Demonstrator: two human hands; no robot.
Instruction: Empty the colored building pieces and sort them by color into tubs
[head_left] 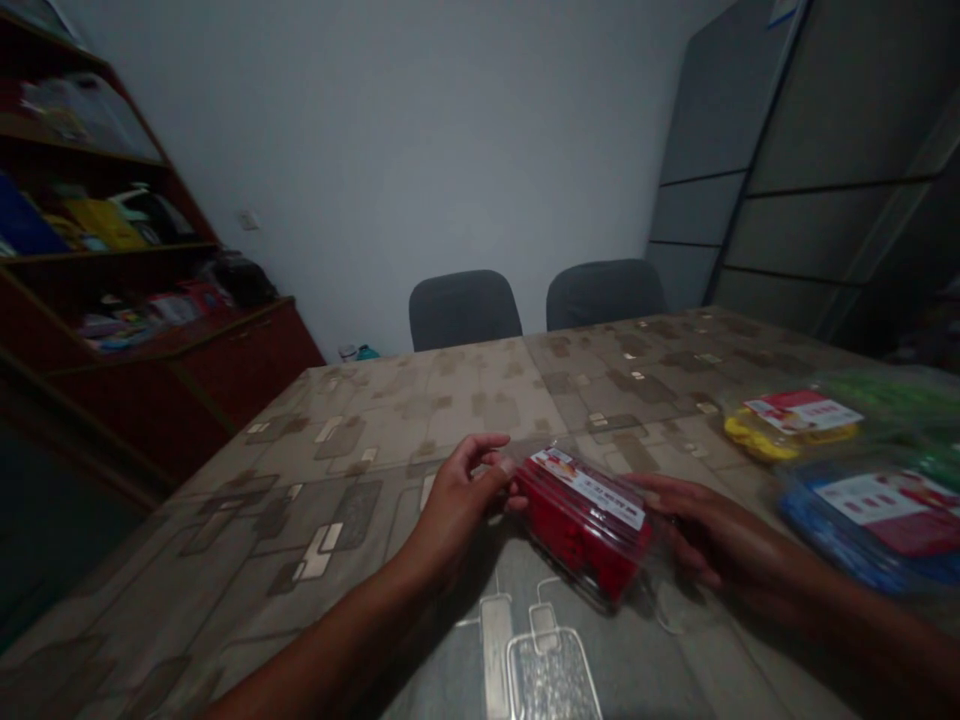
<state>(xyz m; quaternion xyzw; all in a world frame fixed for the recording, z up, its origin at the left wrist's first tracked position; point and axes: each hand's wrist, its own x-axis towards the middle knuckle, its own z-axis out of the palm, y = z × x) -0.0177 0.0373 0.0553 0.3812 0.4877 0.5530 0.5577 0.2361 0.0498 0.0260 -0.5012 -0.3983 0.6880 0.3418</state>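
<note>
At the worktop (247, 540), the red-filled box (577, 520) is held at both ends by half-closed left grip (466, 500) and right grip (703, 520).

Box (585, 530): clear plastic, oblong; red contents fill most of it, individual pieces too blurred to make out; lid looks closed; white label with dark print and a food picture runs lengthwise across the top; long axis slants from far left to near right; held between left hand (469, 490) and right hand (690, 520), over table (420, 640); base contact unclear.
</note>
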